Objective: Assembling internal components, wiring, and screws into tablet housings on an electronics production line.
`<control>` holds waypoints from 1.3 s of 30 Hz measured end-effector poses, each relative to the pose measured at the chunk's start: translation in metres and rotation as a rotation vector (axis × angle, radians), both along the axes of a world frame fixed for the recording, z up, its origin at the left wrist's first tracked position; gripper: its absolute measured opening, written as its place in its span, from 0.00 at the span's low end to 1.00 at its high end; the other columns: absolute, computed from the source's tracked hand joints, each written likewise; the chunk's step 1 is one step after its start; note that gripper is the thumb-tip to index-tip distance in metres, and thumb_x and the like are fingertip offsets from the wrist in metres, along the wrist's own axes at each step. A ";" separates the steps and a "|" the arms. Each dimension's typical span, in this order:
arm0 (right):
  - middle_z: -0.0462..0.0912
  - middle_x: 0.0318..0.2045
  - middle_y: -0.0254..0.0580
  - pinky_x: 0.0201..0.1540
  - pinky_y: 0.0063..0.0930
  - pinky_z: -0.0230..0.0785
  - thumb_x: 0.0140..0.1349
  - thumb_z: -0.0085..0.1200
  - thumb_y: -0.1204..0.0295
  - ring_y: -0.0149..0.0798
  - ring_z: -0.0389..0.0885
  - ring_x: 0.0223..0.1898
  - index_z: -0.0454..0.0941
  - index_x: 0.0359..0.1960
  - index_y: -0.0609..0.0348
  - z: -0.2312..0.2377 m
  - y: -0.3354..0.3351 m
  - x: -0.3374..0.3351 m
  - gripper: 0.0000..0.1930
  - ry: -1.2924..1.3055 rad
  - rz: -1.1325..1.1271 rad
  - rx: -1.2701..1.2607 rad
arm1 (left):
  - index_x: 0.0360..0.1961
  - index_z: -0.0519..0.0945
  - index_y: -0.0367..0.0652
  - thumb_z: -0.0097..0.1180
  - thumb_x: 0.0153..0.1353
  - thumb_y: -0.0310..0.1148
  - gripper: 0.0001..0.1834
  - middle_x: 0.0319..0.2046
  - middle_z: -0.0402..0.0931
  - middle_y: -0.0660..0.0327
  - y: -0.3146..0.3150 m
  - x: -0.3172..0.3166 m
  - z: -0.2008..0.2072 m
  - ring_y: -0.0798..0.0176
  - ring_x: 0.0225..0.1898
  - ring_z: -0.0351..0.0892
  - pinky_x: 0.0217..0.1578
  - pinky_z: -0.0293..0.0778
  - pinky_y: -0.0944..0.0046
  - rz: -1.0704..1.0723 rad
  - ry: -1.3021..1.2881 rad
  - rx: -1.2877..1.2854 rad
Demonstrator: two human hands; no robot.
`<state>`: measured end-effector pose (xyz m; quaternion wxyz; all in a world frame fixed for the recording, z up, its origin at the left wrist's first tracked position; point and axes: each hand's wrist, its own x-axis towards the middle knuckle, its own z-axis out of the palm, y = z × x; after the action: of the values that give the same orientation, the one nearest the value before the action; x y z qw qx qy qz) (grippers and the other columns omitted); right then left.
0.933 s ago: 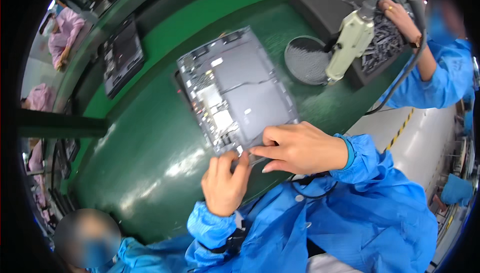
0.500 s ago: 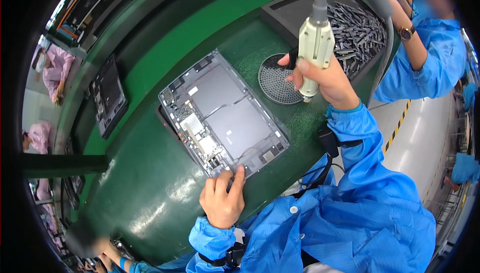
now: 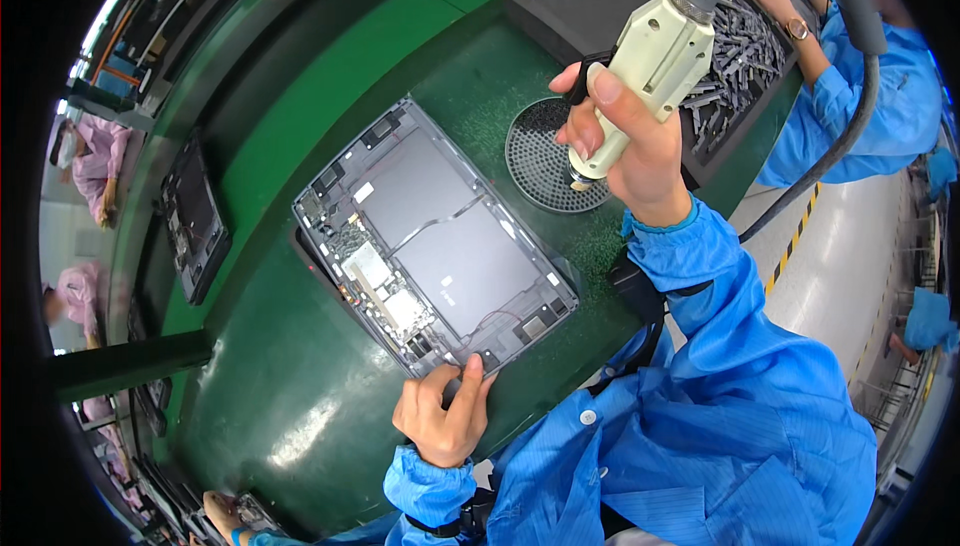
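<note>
Open grey chassis (image 3: pixel 445 271), centre of frame. Left hand (image 3: pixel 445 421), lower centre: bent fingers on chassis corner, pinching unclear. Right hand (image 3: pixel 645 156), upper right: off chassis edge now, gripping cream tool (image 3: pixel 658 61) in curled fingers.

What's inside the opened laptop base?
Circuit board, flat grey battery pack, black cable across it. The left hand covers part of the near edge; what's beneath is hidden.

The blue smock (image 3: pixel 735 416) has white buttons (image 3: pixel 588 417), gathered cuffs (image 3: pixel 430 484) and, apparently, a black strap (image 3: pixel 477 516)
</note>
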<state>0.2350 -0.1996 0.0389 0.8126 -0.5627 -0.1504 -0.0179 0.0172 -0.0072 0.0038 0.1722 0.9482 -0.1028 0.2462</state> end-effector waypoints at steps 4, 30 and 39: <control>0.67 0.12 0.35 0.27 0.28 0.71 0.61 0.51 0.60 0.29 0.69 0.16 0.71 0.38 0.76 -0.001 0.000 0.001 0.22 -0.023 0.004 -0.027 | 0.39 0.84 0.52 0.72 0.32 0.29 0.25 0.28 0.71 0.67 0.003 -0.003 -0.001 0.65 0.22 0.66 0.17 0.62 0.69 0.031 0.041 0.022; 0.65 0.14 0.30 0.32 0.28 0.67 0.66 0.32 0.48 0.28 0.65 0.18 0.65 0.50 0.73 0.024 0.002 -0.055 0.33 -0.065 0.305 0.331 | 0.33 0.83 0.43 0.70 0.32 0.28 0.20 0.27 0.71 0.62 0.005 0.001 -0.004 0.62 0.24 0.70 0.20 0.65 0.65 0.024 -0.009 -0.159; 0.69 0.15 0.34 0.33 0.30 0.68 0.55 0.55 0.48 0.28 0.68 0.18 0.67 0.44 0.76 0.012 0.050 -0.112 0.34 0.045 0.565 0.140 | 0.32 0.83 0.44 0.68 0.35 0.31 0.18 0.27 0.72 0.64 0.012 -0.003 -0.010 0.64 0.25 0.71 0.19 0.67 0.67 0.014 -0.079 -0.156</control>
<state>0.1233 -0.1492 0.0512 0.8255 -0.4413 -0.2813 0.2113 0.0147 0.0044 -0.0066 0.2395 0.9223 -0.0832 0.2917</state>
